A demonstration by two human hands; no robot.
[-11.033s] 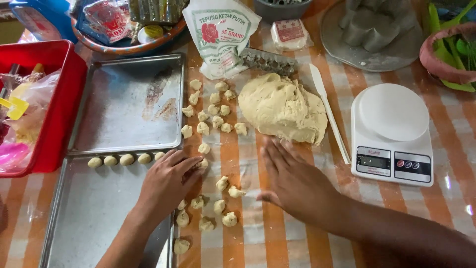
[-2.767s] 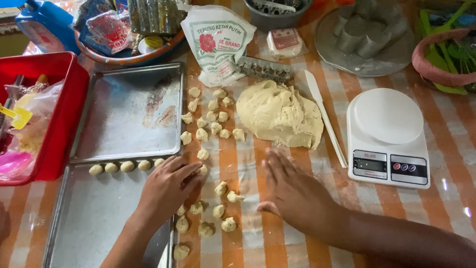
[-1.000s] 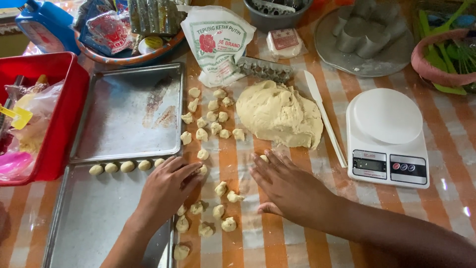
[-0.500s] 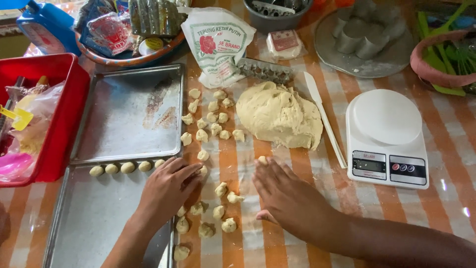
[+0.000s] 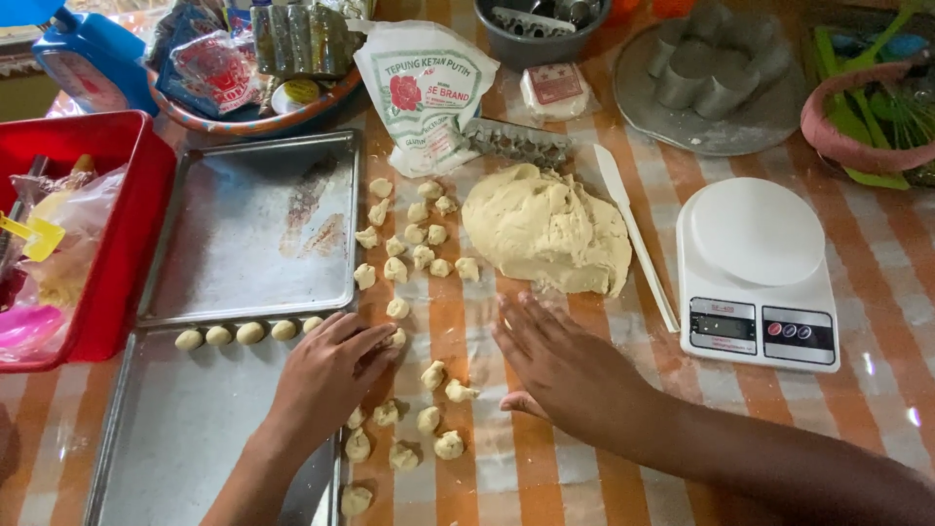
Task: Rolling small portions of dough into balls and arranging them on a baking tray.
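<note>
My left hand (image 5: 326, 375) lies palm down across the right edge of the near metal tray (image 5: 185, 438), its fingertips touching a small dough piece (image 5: 395, 338). My right hand (image 5: 565, 370) is pressed flat on the orange-striped tablecloth, fingers straight and pointing at the big dough lump (image 5: 545, 229). Nothing shows under its palm. Several small rough dough pieces (image 5: 419, 244) are scattered between the hands and up towards the lump. A short row of rolled dough balls (image 5: 243, 333) sits along the near tray's far edge.
A second, bare tray (image 5: 253, 229) lies behind the first. A red bin (image 5: 117, 244) stands at the left, and a white kitchen scale (image 5: 755, 273) and white spatula (image 5: 633, 234) at the right. A flour bag (image 5: 424, 83), bowls and moulds crowd the back.
My right hand slid slightly forward on the cloth; the dough piece seen at its fingertips half a second ago is now covered. My left hand has stayed put.
</note>
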